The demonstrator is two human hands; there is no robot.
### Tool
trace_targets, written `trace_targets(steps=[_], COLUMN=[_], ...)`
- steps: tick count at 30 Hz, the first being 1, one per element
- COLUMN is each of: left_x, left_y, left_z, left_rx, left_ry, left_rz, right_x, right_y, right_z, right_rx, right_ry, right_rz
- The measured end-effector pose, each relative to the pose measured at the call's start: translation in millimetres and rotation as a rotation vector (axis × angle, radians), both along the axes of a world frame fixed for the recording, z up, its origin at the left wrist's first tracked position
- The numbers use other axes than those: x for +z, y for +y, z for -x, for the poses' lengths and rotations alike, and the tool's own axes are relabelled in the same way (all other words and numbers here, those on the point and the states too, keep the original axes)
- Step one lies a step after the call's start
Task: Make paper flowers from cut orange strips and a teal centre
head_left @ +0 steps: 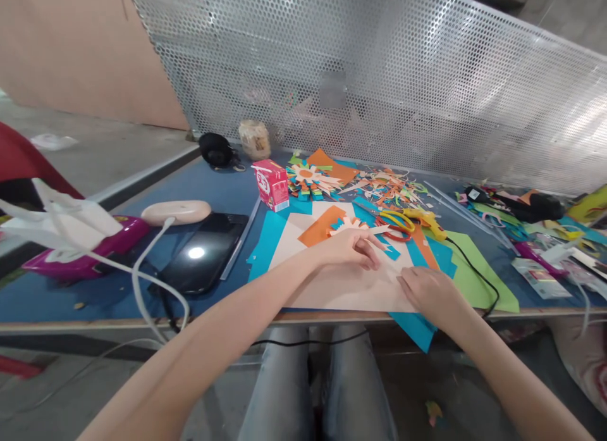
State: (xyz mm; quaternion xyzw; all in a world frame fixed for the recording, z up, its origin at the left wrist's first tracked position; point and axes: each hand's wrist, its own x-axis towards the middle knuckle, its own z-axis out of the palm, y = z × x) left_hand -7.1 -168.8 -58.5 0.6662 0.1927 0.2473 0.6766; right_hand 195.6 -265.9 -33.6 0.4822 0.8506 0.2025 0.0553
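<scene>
My left hand [353,247] rests on a large beige paper sheet [341,286] near the table's front edge, fingers curled and pressed together, fingertips beside a small beige cut-out shape [353,224]. My right hand [424,289] lies on the same sheet's right part, fingers bent down against the paper, seemingly pinching a fold. An orange paper piece [320,228] lies just beyond my left hand. Blue sheets [268,238] lie under the beige one.
Scissors [396,223] and a yellow glue gun [429,221] with a black cord lie behind my hands. A green sheet [467,270] is at right. A red carton [272,185], paper flower [310,178], scraps, a dark tablet [202,257] and a perforated metal screen [379,80] surround them.
</scene>
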Motion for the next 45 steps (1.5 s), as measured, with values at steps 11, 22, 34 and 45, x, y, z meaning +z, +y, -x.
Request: trace_targets(steps=[11,22,34,45], left_x=[7.2,18.4,30.1,64.0], left_y=[-1.3,-4.1,-9.7,-32.9], left_z=[0.6,7.3,9.7,138.0], left_rx=[-0.008,-0.022,-0.110,1.184], left_ry=[-0.056,-0.126,-0.087,1.050], left_rz=[0.138,0.150,0.161,-0.698], right_x=[5.6,-1.8,8.4,35.5], right_y=[14.4,28.8,24.5,-44.8], right_z=[9.9,31.7,22.0,-26.7], right_rx=[-0.048,-0.049,0.075,0.116], right_ry=[0.163,1.092,1.004,0.491], right_rz=[-0.013,0.186,0.473,1.111])
